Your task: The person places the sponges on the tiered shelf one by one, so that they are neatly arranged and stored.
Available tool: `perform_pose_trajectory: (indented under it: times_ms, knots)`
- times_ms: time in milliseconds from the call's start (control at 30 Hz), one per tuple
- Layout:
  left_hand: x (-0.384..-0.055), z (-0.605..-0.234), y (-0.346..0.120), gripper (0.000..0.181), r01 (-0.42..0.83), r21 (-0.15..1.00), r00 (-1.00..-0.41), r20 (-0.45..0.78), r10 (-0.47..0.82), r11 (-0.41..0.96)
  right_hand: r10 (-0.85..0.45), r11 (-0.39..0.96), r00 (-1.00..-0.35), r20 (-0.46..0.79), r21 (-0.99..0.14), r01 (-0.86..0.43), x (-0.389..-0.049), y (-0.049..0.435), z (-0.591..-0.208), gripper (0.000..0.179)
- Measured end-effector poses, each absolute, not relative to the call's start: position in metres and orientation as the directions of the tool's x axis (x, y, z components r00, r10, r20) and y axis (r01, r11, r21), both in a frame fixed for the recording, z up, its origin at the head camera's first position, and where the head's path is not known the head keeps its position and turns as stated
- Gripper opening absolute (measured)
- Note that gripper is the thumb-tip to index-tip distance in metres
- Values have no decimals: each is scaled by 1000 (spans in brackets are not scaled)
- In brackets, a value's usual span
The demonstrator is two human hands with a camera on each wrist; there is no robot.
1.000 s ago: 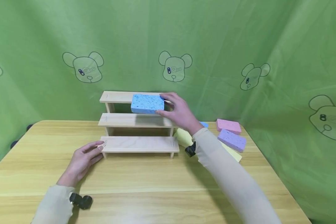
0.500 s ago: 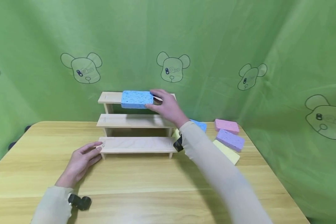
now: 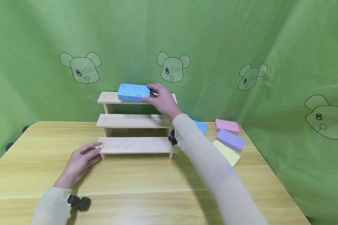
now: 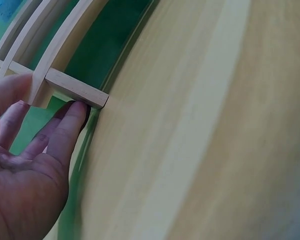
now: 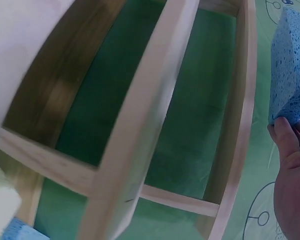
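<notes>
A blue speckled sponge (image 3: 133, 92) is pinched by its right end between the thumb and fingers of my right hand (image 3: 164, 99). It hovers at the top tier of a wooden three-step shelf (image 3: 138, 145); in the right wrist view the sponge (image 5: 289, 65) appears apart from the boards. My left hand (image 3: 81, 162) holds the left end of the bottom tier. In the left wrist view, that hand's thumb lies at the end of the board and its fingers reach beneath, by the shelf leg (image 4: 77, 89).
Right of the shelf lie a second blue sponge (image 3: 200, 127), partly behind my right sleeve, a pink sponge (image 3: 226, 126), a purple sponge (image 3: 230, 140) and a pale yellow sponge (image 3: 226, 153). A green curtain (image 3: 214, 40) hangs behind the wooden table (image 3: 135, 187).
My right hand has carried the blue sponge left and upward, from in front of the shelf to the top tier's level. The left hand stays at the bottom tier's left end.
</notes>
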State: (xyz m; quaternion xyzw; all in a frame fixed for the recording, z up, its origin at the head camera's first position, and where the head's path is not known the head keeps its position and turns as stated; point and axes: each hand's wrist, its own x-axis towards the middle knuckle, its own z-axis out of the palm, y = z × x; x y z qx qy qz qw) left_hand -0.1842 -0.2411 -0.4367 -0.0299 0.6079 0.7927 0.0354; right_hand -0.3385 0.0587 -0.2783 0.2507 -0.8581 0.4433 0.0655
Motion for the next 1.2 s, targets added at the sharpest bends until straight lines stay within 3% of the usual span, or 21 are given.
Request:
perform_pose_trajectory:
  times_ms: [433,1000,1200]
  knots:
    - [-185,-434,-241,37,-99,965,-995,-96,22,-245,-407,626,-861,306,-593,-506,-353,41,-272,71]
    - [-186,-436,-239,40,-107,965,-994,-104,24,-241,-398,659,-891,218,-608,-443,-363,37,-278,75]
    - [-185,-438,-240,36,-96,964,-995,-93,22,-248,-412,561,-874,257,-685,-466,-356,53,-276,74]
